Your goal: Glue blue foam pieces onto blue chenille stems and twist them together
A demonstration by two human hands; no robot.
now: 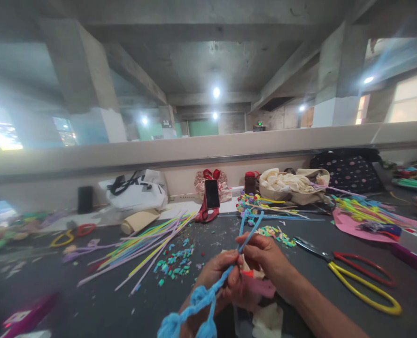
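A blue pipe cleaner piece [213, 287] runs from the lower middle up through both hands, twisted into a stem with fluffy looped ends at the bottom. My left hand [220, 267] is closed around the twisted stem. Just above it, my right hand [259, 253] pinches the upper part, where two loose blue ends [252, 229] stick up in a V. The fingertips of both hands are nearly touching. Below the hands are some pinkish and cream scraps, partly hidden by the wrists.
Scissors with red and yellow handles [361, 284] lie at the right. Long pipe cleaners [148, 249] spread at the left, beside small cut bits [175, 263]. Further back are a phone [212, 193], a white bag [134, 190], a red-lidded jar [250, 182] and a cloth-filled basket [293, 188].
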